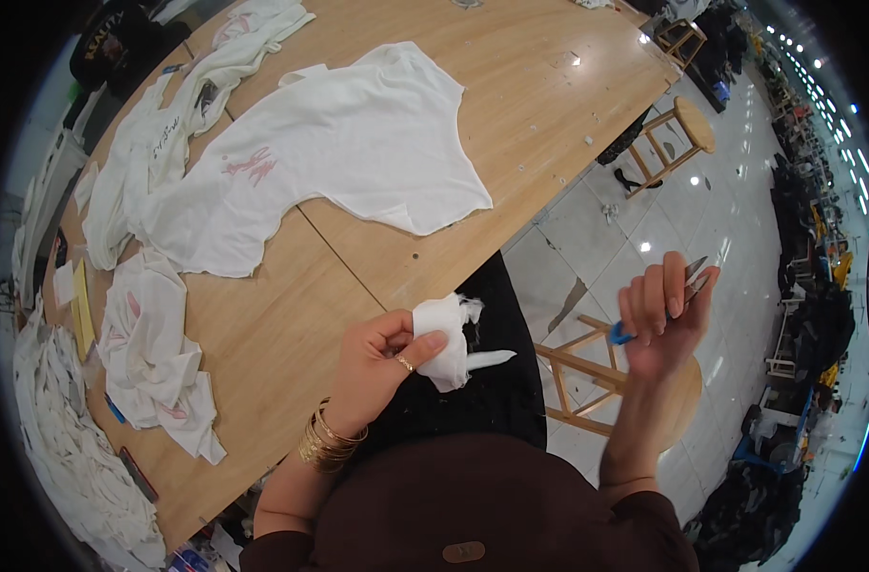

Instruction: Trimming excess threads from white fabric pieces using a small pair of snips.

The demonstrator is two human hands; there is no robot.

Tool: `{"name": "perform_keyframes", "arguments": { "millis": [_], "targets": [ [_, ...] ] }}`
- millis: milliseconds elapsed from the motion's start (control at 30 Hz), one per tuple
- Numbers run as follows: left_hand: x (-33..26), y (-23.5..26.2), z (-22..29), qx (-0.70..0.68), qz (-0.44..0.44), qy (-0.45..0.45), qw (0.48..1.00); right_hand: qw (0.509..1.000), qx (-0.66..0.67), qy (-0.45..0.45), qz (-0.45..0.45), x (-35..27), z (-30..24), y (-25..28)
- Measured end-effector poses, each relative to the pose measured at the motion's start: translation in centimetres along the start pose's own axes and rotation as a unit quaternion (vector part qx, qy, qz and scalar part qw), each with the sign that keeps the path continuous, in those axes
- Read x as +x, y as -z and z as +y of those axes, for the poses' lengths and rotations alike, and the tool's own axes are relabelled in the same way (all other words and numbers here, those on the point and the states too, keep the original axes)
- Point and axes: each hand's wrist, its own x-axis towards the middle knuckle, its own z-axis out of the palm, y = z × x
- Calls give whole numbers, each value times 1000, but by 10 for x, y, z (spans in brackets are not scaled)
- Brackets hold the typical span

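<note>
My left hand (373, 367), with gold bracelets at its wrist, pinches a small folded piece of white fabric (439, 343) between thumb and fingers. Its right edge is frayed, and a narrow white strip sticks out to the right, above my black-clad lap. Off to the right, my raised right hand (665, 315) is closed around a pair of thread snips (697, 278). The metal blades point up past the fingers, and a bit of blue shows at the palm's lower left. Snips and fabric are well apart.
A white shirt (358, 133) with pink lettering lies spread on the wooden table (511, 105). More white garments (153, 343) are heaped at the left, with a big pile (72, 448) at the edge. Wooden stools (677, 410) stand on the tiled floor to the right.
</note>
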Motion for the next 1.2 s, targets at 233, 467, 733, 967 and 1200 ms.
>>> {"name": "perform_keyframes", "arguments": {
  "millis": [233, 467, 733, 967, 1200],
  "targets": [
    [-4, -12, 9, -1, 9, -39, 999, 818, -566, -90, -58, -13, 22, -53],
    [-7, -15, 10, 7, 21, -64, 998, 670, -720, 58, -171, -7, 20, -69],
    [-6, -14, 6, 34, 15, -71, 997, 644, -739, 87, -178, -5, 21, -69],
    [-6, -16, 8, 28, 16, -69, 997, 611, -763, 85, -193, -5, 18, -69],
    [-6, -16, 7, 40, 15, -70, 997, 600, -771, 83, -197, -5, 19, -71]
  ]
}}
